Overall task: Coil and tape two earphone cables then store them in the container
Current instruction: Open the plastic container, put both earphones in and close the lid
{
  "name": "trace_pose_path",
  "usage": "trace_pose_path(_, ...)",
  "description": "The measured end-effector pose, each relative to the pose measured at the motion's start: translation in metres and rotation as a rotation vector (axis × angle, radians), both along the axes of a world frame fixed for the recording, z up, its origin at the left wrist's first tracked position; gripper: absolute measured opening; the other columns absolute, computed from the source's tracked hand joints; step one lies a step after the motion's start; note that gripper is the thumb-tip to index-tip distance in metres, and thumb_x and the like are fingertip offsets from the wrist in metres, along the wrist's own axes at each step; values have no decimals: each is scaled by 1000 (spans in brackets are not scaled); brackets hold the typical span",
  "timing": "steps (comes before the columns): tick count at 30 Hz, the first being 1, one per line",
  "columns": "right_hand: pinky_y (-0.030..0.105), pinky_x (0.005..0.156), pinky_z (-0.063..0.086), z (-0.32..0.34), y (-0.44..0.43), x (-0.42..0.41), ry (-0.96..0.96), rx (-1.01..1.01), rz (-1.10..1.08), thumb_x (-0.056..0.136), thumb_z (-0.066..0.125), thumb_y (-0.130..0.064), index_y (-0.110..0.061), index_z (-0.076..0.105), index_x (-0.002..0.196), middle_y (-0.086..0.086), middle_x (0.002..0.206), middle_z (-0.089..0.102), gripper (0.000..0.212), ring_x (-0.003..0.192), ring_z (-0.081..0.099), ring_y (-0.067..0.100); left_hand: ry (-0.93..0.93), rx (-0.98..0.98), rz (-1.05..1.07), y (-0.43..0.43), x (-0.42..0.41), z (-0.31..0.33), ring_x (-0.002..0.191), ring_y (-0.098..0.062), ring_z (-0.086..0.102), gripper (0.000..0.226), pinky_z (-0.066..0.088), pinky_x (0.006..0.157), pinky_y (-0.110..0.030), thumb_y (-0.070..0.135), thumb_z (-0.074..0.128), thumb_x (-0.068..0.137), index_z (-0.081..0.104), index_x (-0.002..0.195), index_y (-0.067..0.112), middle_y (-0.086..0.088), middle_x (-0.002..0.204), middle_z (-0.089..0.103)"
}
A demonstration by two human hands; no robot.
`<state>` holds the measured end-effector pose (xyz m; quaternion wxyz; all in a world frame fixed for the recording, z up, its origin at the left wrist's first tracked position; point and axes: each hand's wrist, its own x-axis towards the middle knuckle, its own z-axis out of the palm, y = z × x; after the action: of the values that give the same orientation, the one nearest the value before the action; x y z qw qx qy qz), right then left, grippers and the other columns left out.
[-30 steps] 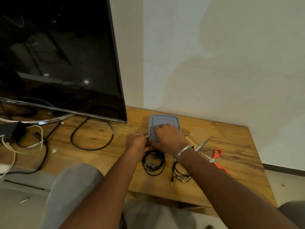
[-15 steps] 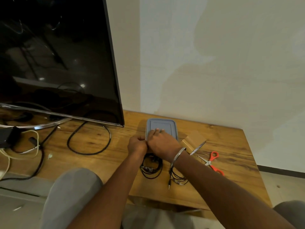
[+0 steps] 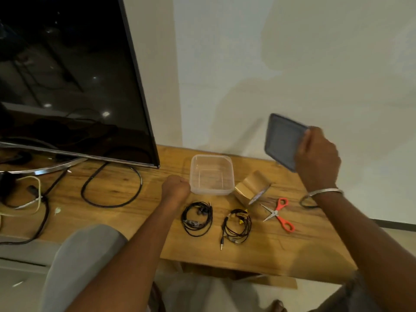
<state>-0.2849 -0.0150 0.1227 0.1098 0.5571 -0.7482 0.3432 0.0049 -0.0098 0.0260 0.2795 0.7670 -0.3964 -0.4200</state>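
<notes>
While gripping the grey lid (image 3: 282, 140) aloft at far right with the curled right hand (image 3: 317, 159), rests the fisted left hand (image 3: 176, 188) against the left wall of the open container (image 3: 211, 190); cannot tell whether gripping it. Shows left earphone coil (image 3: 197, 218) and right earphone coil (image 3: 237, 226) lying apart on the table (image 3: 292, 251), just nearer than the container.

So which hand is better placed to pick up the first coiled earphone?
Probably left. The left hand sits beside the container, close to the nearer coiled earphone; the right hand is raised, holding the lid.
</notes>
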Motion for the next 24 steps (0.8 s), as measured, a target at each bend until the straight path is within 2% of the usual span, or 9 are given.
trace_pose_path(2, 47, 66, 45, -20, 6, -40, -293, 27, -89, 102, 33, -27, 3, 60, 102, 33, 94, 65, 41, 82, 61, 49, -252, 45, -158, 1, 2, 3, 89, -25, 64, 11, 51, 66, -33, 16, 60, 90, 67, 96, 10, -8, 102, 69)
trace_pose_path(6, 28, 40, 54, -71, 9, -80, -1262, 196, -183, 102, 45, -11, 15, 58, 112, 23, 89, 63, 31, 65, 61, 29, -478, 174, -460, 13, -3, 8, 100, -25, 62, 25, 55, 82, -36, 24, 65, 89, 62, 112, 13, -6, 113, 65)
trace_pose_path(8, 28, 41, 55, -87, 10, -81, -1415, 305, -181, 100, 50, -5, 16, 56, 117, 24, 94, 64, 27, 70, 64, 30, -533, 184, -526, 19, -9, 7, 102, -24, 61, 36, 54, 83, -35, 31, 71, 87, 59, 117, 15, -5, 117, 62)
trace_pose_path(12, 39, 50, 61, -96, 15, -71, -1213, 431, -178, 91, 60, -10, 17, 58, 106, 25, 87, 64, 32, 67, 66, 35, -649, 140, -524, 26, -13, 1, 101, -23, 62, 39, 54, 79, -35, 32, 74, 83, 56, 114, 17, -5, 114, 62)
trace_pose_path(14, 42, 61, 56, -92, 25, -65, -913, 550, -160, 81, 65, -23, 12, 55, 97, 19, 84, 61, 40, 71, 63, 33, -636, 143, -518, 28, -13, 0, 98, -24, 62, 35, 53, 76, -35, 29, 74, 82, 58, 110, 15, -6, 110, 63)
trace_pose_path(17, 36, 69, 46, -76, 42, -47, -445, 592, -50, 88, 61, -21, -2, 52, 104, 12, 92, 53, 26, 80, 54, 28, -595, 171, -527, 29, -12, 3, 91, -24, 64, 28, 51, 67, -32, 22, 72, 80, 64, 104, 10, -8, 102, 66)
trace_pose_path(19, 35, 62, 49, -66, 52, -32, -339, 533, 25, 89, 59, -19, -3, 60, 86, 9, 79, 60, 16, 72, 59, 28, -562, 183, -536, 30, -11, 6, 85, -24, 63, 24, 48, 61, -29, 20, 71, 79, 66, 99, 7, -10, 96, 67)
trace_pose_path(21, 31, 50, 48, -64, 64, -11, -306, 611, 133, 89, 61, -20, -7, 59, 64, 7, 60, 60, 27, 53, 56, 20, -539, 212, -559, 32, -10, 10, 78, -21, 62, 21, 45, 55, -28, 19, 71, 81, 65, 97, 6, -8, 90, 65)
trace_pose_path(24, 30, 50, 51, -74, 82, 32, -291, 795, 272, 88, 65, -29, -13, 60, 68, 2, 64, 61, 26, 53, 56, 13, -506, 252, -588, 34, -7, 16, 75, -20, 63, 19, 53, 57, -31, 18, 70, 84, 67, 99, 7, -7, 90, 66)
